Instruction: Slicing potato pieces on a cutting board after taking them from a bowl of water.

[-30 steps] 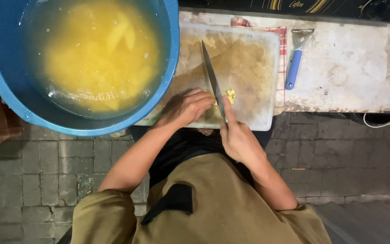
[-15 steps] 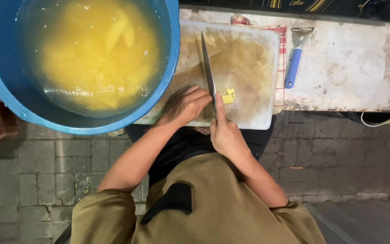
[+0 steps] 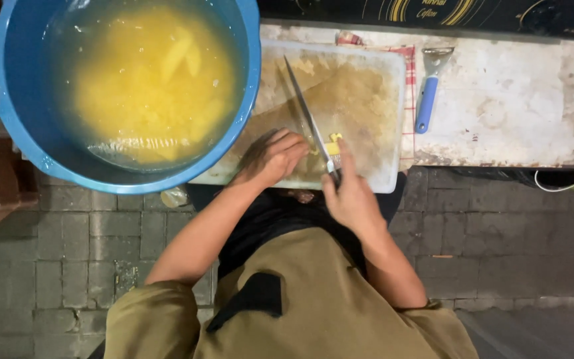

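My right hand [image 3: 349,193] grips the handle of a long knife [image 3: 307,110], whose blade slants up and left across a stained white cutting board [image 3: 367,86]. Small yellow pieces [image 3: 333,142] lie on the board just right of the blade near the handle. My left hand [image 3: 274,154] rests with curled fingers on the board left of the blade, pressing on something I cannot make out.
A big blue tub [image 3: 247,93] of yellow cut strips in cloudy water sits at the left, overlapping the board. A blue-handled peeler [image 3: 429,100] lies on the worn white tabletop [image 3: 519,106]. A checked cloth [image 3: 408,93] lies under the board. Grey paving bricks [image 3: 493,233] lie below.
The knife has shifted a little, its handle drawn nearer to me, and my right hand moved left with it. My left hand stays curled on the board beside the blade.
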